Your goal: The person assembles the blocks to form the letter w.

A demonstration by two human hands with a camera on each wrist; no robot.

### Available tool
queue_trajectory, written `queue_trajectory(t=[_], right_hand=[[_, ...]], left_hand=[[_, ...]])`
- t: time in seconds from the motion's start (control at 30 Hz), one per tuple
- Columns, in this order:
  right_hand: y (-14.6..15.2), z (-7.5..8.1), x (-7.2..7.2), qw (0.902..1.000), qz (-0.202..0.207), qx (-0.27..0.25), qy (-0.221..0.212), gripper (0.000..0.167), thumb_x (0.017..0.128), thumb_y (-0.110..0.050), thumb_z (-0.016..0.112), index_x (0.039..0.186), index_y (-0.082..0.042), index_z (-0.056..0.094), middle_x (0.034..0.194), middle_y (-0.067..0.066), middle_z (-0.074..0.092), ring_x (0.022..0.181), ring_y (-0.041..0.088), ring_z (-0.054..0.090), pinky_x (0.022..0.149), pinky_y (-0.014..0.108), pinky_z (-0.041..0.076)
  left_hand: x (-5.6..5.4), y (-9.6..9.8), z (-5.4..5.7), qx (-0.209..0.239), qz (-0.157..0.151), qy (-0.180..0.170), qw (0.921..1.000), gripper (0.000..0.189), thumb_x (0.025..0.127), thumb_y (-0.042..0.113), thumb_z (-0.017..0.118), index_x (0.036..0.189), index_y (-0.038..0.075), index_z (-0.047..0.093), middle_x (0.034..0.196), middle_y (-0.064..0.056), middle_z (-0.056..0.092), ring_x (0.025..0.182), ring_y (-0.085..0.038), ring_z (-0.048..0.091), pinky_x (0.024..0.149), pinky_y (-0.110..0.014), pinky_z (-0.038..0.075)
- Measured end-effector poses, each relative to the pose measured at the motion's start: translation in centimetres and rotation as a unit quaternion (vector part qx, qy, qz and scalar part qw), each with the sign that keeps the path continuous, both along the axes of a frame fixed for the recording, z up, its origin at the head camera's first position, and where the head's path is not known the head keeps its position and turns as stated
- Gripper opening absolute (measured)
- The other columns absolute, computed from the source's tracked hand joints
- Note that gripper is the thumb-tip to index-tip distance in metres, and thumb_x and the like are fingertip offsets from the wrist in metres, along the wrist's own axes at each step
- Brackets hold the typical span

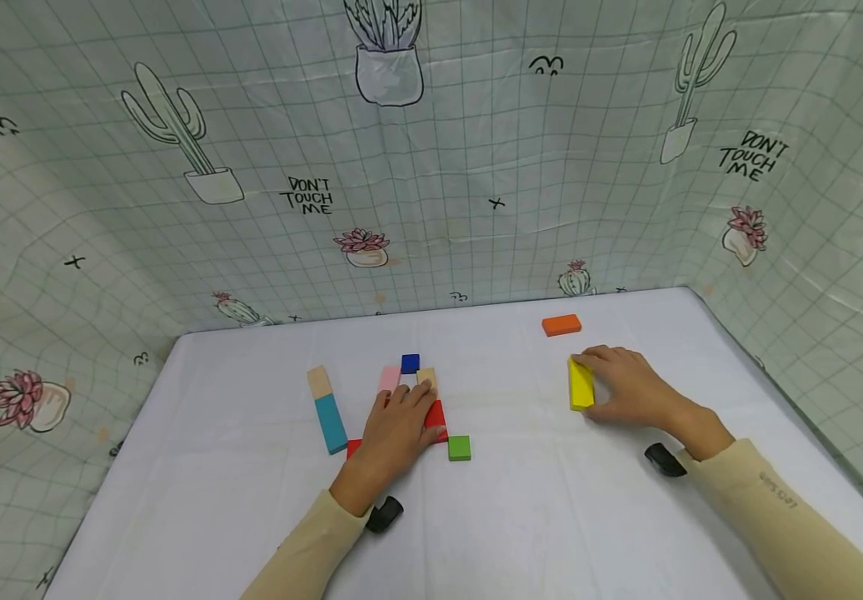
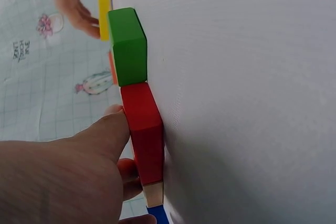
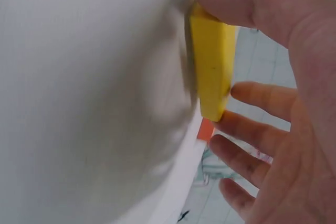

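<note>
In the head view my right hand (image 1: 630,387) pinches a yellow block (image 1: 581,383) by its two ends, thumb at the near end and a finger at the far end. The right wrist view shows the other fingers spread beside it. My left hand (image 1: 394,429) lies over a group of blocks, its thumb touching a red block (image 2: 144,129). Against that red block stands a green block (image 1: 459,448). A beige block (image 1: 427,377), a pink block (image 1: 389,378) and a small blue block (image 1: 411,363) show past the left fingertips. The left hand partly hides the group.
Left of the group, a teal block (image 1: 331,423) lies end to end with another beige block (image 1: 319,382). A second red block (image 1: 353,447) peeks out beside the left wrist. An orange block (image 1: 562,325) lies near the white table's (image 1: 521,517) back edge, before a patterned cloth (image 1: 431,167).
</note>
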State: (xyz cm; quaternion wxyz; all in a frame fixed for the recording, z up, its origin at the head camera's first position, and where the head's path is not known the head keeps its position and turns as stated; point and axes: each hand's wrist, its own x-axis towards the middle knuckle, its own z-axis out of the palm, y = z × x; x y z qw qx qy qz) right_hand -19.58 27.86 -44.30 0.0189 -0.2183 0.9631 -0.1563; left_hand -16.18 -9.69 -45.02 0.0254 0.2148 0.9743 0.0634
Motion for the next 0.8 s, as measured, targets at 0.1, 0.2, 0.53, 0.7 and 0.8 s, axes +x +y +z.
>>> queue_trajectory(t=[0.1, 0.2, 0.53, 0.7, 0.8], right_hand=[[-1.0, 0.0, 0.3, 0.9999, 0.001, -0.003, 0.013, 0.078, 0.082, -0.027, 0.088, 0.148, 0.001, 0.057, 0.145, 0.026, 0.057, 0.134, 0.049, 0.049, 0.114, 0.071, 0.03], [-2.2, 0.1, 0.6, 0.9995, 0.004, -0.003, 0.03, 0.079, 0.082, -0.026, 0.088, 0.148, 0.001, 0.057, 0.143, 0.025, 0.057, 0.133, 0.048, 0.05, 0.114, 0.07, 0.029], [-6.7, 0.2, 1.7, 0.9977, 0.028, 0.012, 0.061, 0.078, 0.081, -0.03, 0.089, 0.147, -0.001, 0.058, 0.141, 0.021, 0.059, 0.13, 0.043, 0.053, 0.114, 0.066, 0.035], [-8.6, 0.1, 1.8, 0.9972, 0.035, 0.017, 0.065, 0.081, 0.081, -0.033, 0.09, 0.148, -0.002, 0.058, 0.142, 0.02, 0.059, 0.131, 0.041, 0.053, 0.115, 0.064, 0.036], [-9.6, 0.0, 1.8, 0.9971, 0.036, 0.017, 0.065, 0.081, 0.08, -0.034, 0.09, 0.148, -0.001, 0.058, 0.142, 0.019, 0.059, 0.13, 0.041, 0.054, 0.116, 0.062, 0.036]], left_hand=[[0.1, 0.0, 0.0, -0.001, 0.0, 0.002, 1.0, 0.063, 0.102, 0.042, 0.07, 0.154, 0.011, 0.055, 0.161, -0.008, 0.051, 0.142, -0.033, 0.048, 0.118, -0.054, 0.039], [0.1, 0.0, 0.0, -0.001, -0.001, 0.004, 1.0, 0.062, 0.102, 0.041, 0.07, 0.154, 0.011, 0.055, 0.161, -0.008, 0.051, 0.142, -0.033, 0.048, 0.118, -0.054, 0.039], [0.1, 0.0, -0.1, -0.006, 0.002, 0.005, 1.0, 0.062, 0.102, 0.042, 0.07, 0.154, 0.011, 0.056, 0.161, -0.008, 0.052, 0.143, -0.033, 0.048, 0.118, -0.054, 0.039], [0.0, 0.0, -0.1, -0.013, 0.001, 0.008, 0.9999, 0.062, 0.102, 0.042, 0.07, 0.154, 0.012, 0.056, 0.16, -0.007, 0.052, 0.142, -0.032, 0.049, 0.117, -0.053, 0.039], [0.0, 0.0, -0.2, -0.013, 0.002, 0.005, 0.9999, 0.062, 0.102, 0.042, 0.07, 0.155, 0.012, 0.055, 0.161, -0.007, 0.051, 0.143, -0.032, 0.048, 0.118, -0.053, 0.039]])
